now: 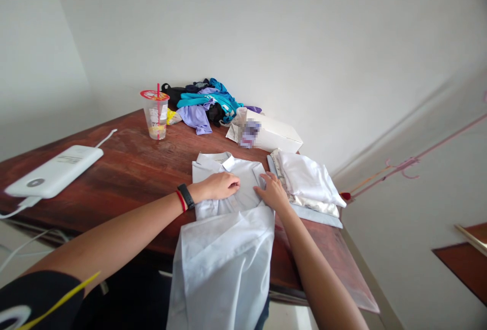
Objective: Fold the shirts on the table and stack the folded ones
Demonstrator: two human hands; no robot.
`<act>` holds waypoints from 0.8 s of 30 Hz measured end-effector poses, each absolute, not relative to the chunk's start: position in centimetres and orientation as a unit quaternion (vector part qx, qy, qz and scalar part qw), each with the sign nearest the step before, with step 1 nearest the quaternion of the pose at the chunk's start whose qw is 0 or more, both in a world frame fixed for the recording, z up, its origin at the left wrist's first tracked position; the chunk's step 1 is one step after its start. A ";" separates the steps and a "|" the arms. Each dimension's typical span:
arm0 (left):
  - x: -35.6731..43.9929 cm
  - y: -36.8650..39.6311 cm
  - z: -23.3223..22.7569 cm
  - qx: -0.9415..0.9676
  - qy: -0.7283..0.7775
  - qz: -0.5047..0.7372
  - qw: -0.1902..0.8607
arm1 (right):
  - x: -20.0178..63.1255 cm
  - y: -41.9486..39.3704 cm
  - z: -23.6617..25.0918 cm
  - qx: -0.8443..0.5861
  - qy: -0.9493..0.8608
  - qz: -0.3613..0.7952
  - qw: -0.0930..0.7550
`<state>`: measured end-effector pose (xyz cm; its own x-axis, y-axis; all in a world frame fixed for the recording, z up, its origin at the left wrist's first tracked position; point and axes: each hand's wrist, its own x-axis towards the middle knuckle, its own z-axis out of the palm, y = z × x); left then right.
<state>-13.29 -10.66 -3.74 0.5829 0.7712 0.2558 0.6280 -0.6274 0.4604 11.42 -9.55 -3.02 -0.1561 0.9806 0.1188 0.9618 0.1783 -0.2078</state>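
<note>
A white collared shirt point(224, 259) lies face up on the table, its sides folded inward. Its collar points away from me, and the lower part drapes over the front edge toward my body. My left hand point(222, 186) rests on the chest of the shirt with its fingers curled in; nothing shows in them. At the right folded side of the shirt, my right hand point(273, 191) lies with thumb and fingers apart, touching the cloth. Just beyond that hand is a stack of folded light-coloured clothes point(308, 180).
Behind the shirt are a white box point(276, 132) and a heap of blue, purple and black clothes point(209, 99). A plastic cup point(155, 117) with a red straw stands back left. A white power bank point(55, 170) with cables lies on the wooden table point(125, 172).
</note>
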 end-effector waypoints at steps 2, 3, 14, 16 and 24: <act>-13.3 -10.7 -3.8 0.876 0.398 0.220 0.161 | 11.7 -9.5 -2.7 -0.650 -0.752 0.048 0.101; -13.3 -10.6 -3.8 0.877 0.396 0.221 0.160 | 11.9 -9.5 -2.6 -0.652 -0.750 0.051 0.097; -13.3 -10.5 -3.9 0.879 0.395 0.219 0.154 | 14.1 -8.1 -1.9 -0.630 -0.741 -0.004 0.235; -13.4 -10.4 -4.0 0.881 0.390 0.221 0.153 | 14.5 -7.9 -1.2 -0.618 -0.725 -0.006 0.305; -13.4 -10.2 -4.3 0.882 0.389 0.216 0.151 | 16.1 -7.4 -0.1 -0.585 -0.655 0.062 0.474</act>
<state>-13.44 -10.22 -4.29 0.6030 0.7527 0.2643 0.6223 -0.6511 0.4345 16.14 -7.41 -0.13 0.1346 0.8255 0.5481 0.7073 0.3074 -0.6366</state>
